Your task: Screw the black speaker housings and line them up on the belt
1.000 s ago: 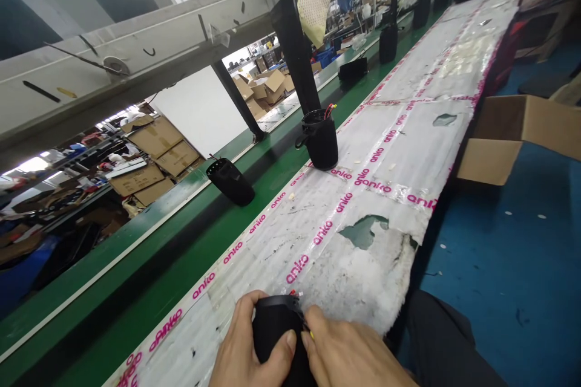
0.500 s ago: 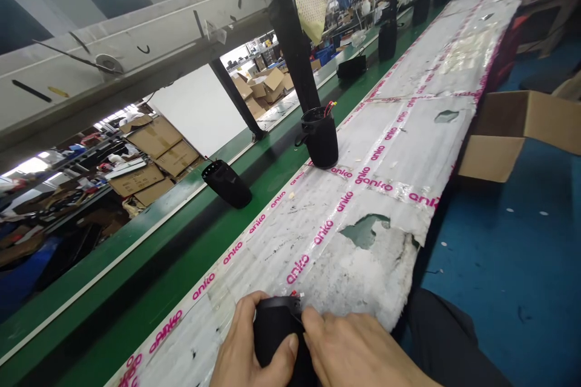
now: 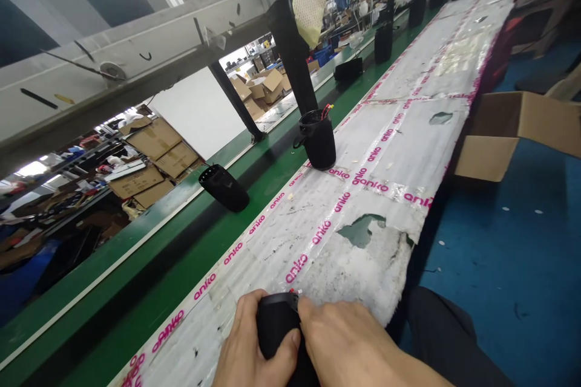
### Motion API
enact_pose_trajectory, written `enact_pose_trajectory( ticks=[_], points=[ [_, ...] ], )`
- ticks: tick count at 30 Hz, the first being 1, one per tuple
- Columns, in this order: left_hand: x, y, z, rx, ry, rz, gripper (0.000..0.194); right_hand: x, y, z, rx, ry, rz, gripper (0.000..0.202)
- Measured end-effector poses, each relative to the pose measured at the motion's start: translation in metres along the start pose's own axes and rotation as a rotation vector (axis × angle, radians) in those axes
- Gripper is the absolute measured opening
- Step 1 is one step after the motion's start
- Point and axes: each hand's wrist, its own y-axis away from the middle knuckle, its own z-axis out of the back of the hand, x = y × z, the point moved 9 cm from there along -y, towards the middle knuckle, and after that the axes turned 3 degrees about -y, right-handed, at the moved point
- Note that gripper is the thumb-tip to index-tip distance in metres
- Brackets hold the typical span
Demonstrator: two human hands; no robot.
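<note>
At the bottom centre a black cylindrical speaker housing stands tilted on the padded bench, a bit of red wire showing at its top rim. My left hand wraps round its left side, thumb across the front. My right hand is closed against the right side of the rim; its fingertips are partly hidden. Further along, a second black housing with red wires and a side loop stands at the bench's edge. Another black housing lies tipped over on the green conveyor belt.
White foam sheeting with pink-lettered tape covers the bench and is torn near me. More black housings sit farther up the belt. An open cardboard box is on the right over the blue floor. A metal frame spans above the belt.
Both hands stay on the housing, which has shifted very slightly. My right fingers have moved slightly up and left along the rim. The view has shifted a little.
</note>
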Motion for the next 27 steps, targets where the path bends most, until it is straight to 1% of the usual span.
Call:
enact_pose_trajectory(
  ticks=[2, 4, 7, 9, 12, 17, 27],
  points=[
    [0.006, 0.000, 0.002, -0.026, 0.061, 0.000, 0.056, 0.002, 0.004, -0.003, 0.043, 0.016, 0.024, 0.031],
    [0.012, 0.001, 0.003, -0.051, 0.146, 0.002, 0.059, 0.004, 0.008, -0.001, 0.058, 0.011, 0.028, 0.023],
    [0.018, 0.001, 0.003, -0.069, 0.211, 0.010, 0.062, 0.002, 0.010, 0.005, 0.070, -0.020, -0.041, 0.033],
    [0.017, 0.002, 0.003, -0.061, 0.189, 0.017, 0.063, 0.004, 0.009, 0.007, 0.106, -0.033, -0.058, 0.032],
    [0.012, 0.002, 0.001, -0.021, 0.124, 0.030, 0.060, 0.009, 0.006, 0.008, 0.155, -0.046, -0.043, 0.028],
    [0.006, 0.002, -0.002, 0.049, 0.092, 0.051, 0.058, 0.007, 0.004, 0.005, 0.201, -0.065, -0.091, 0.032],
    [0.003, 0.004, -0.001, 0.030, 0.067, 0.062, 0.060, -0.001, 0.000, -0.003, 0.221, -0.079, -0.153, 0.031]
  ],
)
